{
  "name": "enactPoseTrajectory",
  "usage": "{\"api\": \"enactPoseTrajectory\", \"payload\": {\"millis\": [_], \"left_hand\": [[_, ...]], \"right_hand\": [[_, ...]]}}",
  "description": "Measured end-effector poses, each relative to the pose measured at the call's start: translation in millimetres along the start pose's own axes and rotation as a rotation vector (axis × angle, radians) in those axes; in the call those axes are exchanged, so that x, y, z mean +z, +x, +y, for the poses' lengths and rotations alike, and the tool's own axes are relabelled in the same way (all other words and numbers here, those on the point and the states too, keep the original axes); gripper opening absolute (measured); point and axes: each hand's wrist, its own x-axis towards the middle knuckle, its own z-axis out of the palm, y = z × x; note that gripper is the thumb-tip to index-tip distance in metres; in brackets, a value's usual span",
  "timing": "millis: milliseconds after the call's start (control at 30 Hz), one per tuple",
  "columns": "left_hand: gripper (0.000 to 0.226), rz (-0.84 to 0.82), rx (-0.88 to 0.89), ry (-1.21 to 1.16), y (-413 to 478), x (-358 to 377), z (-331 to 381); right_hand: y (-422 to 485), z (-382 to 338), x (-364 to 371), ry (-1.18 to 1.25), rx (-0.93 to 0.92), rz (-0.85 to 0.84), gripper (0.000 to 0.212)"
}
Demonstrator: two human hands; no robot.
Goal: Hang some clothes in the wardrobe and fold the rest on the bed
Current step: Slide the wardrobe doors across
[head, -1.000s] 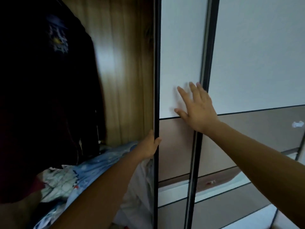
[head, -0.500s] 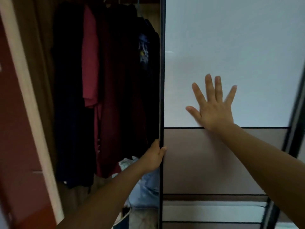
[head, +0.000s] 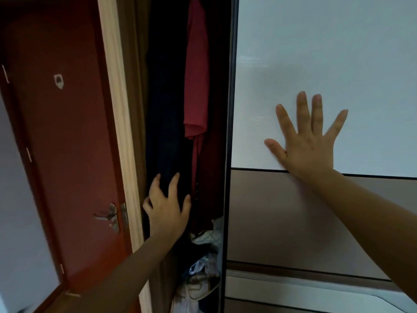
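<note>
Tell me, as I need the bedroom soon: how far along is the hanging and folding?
Done: a red shirt and dark garments hang in the wardrobe. In hand: the right hand presses flat on the sliding door; the left hand, open, reaches to the dark garments. Left: a crumpled heap lies below; no bed or folding shows.

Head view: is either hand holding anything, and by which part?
Nothing held. Left hand open at dark hanging clothes; right hand flat on sliding door.

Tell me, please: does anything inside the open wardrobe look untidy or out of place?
Yes. Under the hanging clothes, a pile of crumpled fabric lies heaped at the wardrobe bottom, unfolded, next to the sliding door edge.
</note>
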Motion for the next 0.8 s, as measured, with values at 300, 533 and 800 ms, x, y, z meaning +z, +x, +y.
{"api": "enactPoseTrajectory", "payload": {"millis": [300,533,800], "left_hand": [[0.086,-0.528,-0.41,-0.968,68.0,28.4,-12.7],[0.094,-0.654,-0.496,-1.137,84.9,28.6,-15.0],[0.076,-0.508,-0.589,-1.245,90.7,-0.2,-9.6]], "right_hand": [[13.8,-57.2,5.8,-0.005,0.018,0.066,0.082],[27.2,-103.0,7.6,0.015,0.001,0.106,0.08],[39.0,-141.9,11.8,0.039,-0.021,0.144,0.079]]}}
